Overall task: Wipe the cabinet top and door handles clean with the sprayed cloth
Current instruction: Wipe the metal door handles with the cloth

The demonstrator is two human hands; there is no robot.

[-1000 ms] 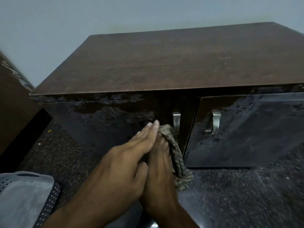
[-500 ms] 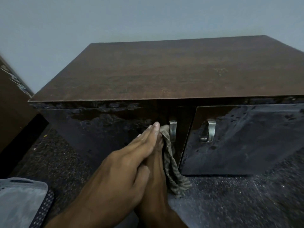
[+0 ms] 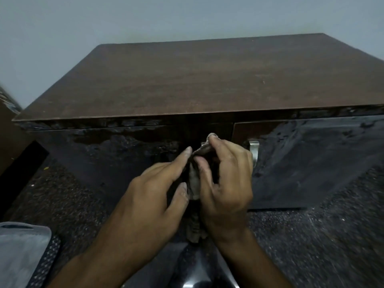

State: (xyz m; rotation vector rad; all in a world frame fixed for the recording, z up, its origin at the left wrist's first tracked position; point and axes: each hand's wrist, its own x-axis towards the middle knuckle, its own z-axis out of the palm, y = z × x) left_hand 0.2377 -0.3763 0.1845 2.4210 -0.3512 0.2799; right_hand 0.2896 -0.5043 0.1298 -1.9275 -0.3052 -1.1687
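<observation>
A low dark wooden cabinet fills the view, its brown top point(image 3: 207, 80) bare. My right hand point(image 3: 226, 183) pinches a grey-brown cloth point(image 3: 194, 183) in front of the gap between the two glossy doors, covering the left door's handle. My left hand point(image 3: 153, 194) lies flat beside it, fingers straight and touching the cloth's left side. The cloth hangs down between both hands to about wrist level. The right door's metal handle point(image 3: 254, 151) shows just right of my right hand's knuckles.
The right door point(image 3: 311, 163) stands slightly ajar. A speckled dark floor point(image 3: 322, 246) surrounds the cabinet. A grey perforated basket point(image 3: 25, 252) sits at the bottom left. Brown furniture point(image 3: 12, 142) stands at the left edge. A pale wall rises behind.
My right hand has come out from under the left hand, risen and bunched the cloth over the left handle. The view has tilted down a little.
</observation>
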